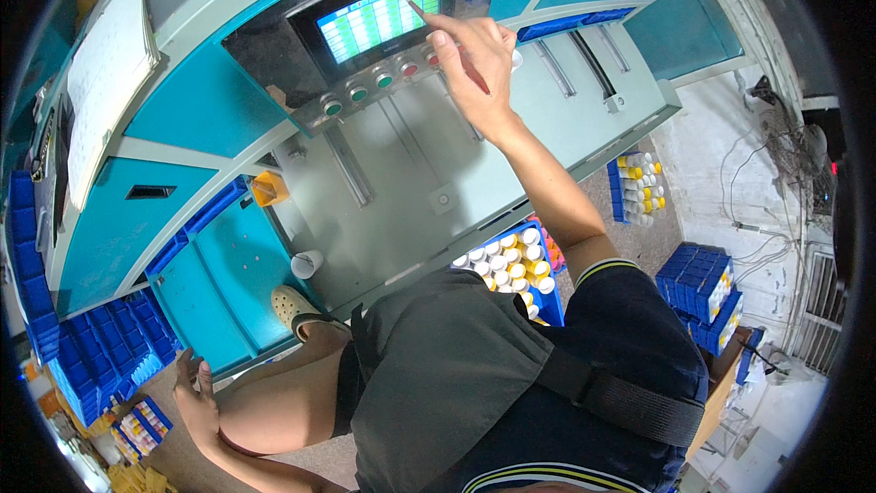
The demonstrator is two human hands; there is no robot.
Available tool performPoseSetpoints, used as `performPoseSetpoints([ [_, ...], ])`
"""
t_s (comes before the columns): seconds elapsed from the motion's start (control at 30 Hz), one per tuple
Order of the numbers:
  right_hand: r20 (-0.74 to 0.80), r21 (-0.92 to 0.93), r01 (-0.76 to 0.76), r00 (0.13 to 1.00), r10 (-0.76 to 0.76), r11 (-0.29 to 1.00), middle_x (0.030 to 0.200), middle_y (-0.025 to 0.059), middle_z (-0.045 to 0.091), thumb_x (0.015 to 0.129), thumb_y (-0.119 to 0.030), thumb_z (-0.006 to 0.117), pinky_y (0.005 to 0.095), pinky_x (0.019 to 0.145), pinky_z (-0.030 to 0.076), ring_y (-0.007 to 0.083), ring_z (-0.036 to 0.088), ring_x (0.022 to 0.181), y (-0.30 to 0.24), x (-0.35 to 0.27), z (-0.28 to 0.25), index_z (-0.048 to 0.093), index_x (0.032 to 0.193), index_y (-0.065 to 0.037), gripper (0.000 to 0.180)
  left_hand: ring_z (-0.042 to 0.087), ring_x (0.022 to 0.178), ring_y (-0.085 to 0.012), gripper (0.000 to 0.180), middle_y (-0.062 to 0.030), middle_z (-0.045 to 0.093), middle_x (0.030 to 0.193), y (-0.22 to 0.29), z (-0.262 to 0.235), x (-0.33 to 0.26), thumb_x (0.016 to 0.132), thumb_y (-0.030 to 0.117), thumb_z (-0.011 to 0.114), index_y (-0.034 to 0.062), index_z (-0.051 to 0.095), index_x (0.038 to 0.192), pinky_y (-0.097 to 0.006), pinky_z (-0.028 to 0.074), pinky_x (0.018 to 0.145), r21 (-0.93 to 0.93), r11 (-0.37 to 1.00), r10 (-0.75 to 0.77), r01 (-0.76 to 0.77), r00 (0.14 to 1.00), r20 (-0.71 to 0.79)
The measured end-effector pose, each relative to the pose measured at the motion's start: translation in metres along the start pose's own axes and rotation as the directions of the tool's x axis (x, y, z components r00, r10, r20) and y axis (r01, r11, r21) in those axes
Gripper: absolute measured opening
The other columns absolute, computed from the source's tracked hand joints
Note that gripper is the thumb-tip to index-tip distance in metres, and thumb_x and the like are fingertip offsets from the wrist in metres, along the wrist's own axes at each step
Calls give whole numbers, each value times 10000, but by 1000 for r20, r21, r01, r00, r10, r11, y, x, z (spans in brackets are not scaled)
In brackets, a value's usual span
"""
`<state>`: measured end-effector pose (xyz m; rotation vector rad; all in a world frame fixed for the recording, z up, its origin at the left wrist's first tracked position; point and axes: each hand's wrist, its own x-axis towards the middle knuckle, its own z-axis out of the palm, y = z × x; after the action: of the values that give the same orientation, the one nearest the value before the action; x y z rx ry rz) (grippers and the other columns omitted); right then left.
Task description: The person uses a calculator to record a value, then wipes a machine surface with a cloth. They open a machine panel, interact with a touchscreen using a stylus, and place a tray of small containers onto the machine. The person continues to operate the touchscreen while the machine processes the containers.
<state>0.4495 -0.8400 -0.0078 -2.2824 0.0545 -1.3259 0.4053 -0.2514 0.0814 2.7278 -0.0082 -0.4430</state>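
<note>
Head view: the lit screen, in a dark panel at the top centre of the frame, is the item being worked at. The right hand is at its right side, narrowed around a slim reddish-brown stick whose tip points at the display; contact with the glass cannot be determined. The left hand, lower left, is loosely curled beside the knee with no object visible in it.

Directly below the screen runs a row of push buttons, green to the left, red to the right; the right hand and wrist overlap its right end. The grey table extends below, with metal rails across it. A yellow-orange bin and a white cup stand at its left end.

Obstructions: the right forearm crosses the table's front edge, and the dark apron covers part of that edge at centre. A blue crate of capped bottles sits just beyond the edge, close to the torso. Stacked blue crates stand at right.

Room for movement: flat table surface lies between the rails; grey floor shows beyond the table's right edge.
</note>
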Motion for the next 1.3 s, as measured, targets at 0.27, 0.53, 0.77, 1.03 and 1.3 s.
performPoseSetpoints([
  [0.27, 38, 28, 14, 999, -15, 1000, 861, -11, 697, 959, -208, 678, 355, 887, 323, 156, 583, 877, -10, 3, 3, 764, 1110, -110, 200, 680, 1094, -370, 577, -273, 706, 1158, -1, 0, -1, 1028, 452, 600, -15, 579, 1366, -465, 508, 954, 33, 999, -3, 3, 1000, -9],
  [0.53, 48, 23, 27, 998, -28, 999, 871, -6, 691, 976, -221, 663, 343, 889, 324, 159, 575, 879, -13, 4, 4, 765, 1123, -104, 213, 687, 1078, -379, 558, -279, 710, 1137, -2, 1, -1, 1032, 431, 603, -23, 581, 1357, -471, 515, 952, 25, 1000, 14, -14, 1000, -22],
  [0.77, 66, 7, 38, 997, -39, 999, 876, -15, 702, 972, -212, 669, 340, 890, 326, 153, 576, 877, -10, 8, 6, 765, 1118, -107, 205, 693, 1070, -381, 533, -282, 709, 1139, 0, 1, 0, 1038, 410, 599, -29, 582, 1341, -470, 518, 947, 20, 999, 32, -32, 999, -18],
  [1.03, -26, 28, 107, 994, -107, 994, 927, 1, 712, 921, -214, 722, 377, 899, 333, 181, 607, 912, -7, 22, -5, 753, 1114, -126, 214, 680, 1101, -370, 539, -274, 709, 1150, -3, 3, -1, 1034, 412, 604, -25, 582, 1350, -466, 507, 961, 11, 1000, 28, -28, 999, -30],
  [1.3, -60, -33, 143, 988, -144, 989, 1082, 171, 698, 982, -122, 647, 443, 996, 407, 314, 640, 985, 11, 86, -3, 572, 1378, -27, 415, 685, 1087, -366, 557, -266, 708, 1160, -1, 1, -1, 1026, 429, 614, -9, 584, 1369, -454, 516, 945, -2, 999, 34, -34, 999, -12],
])
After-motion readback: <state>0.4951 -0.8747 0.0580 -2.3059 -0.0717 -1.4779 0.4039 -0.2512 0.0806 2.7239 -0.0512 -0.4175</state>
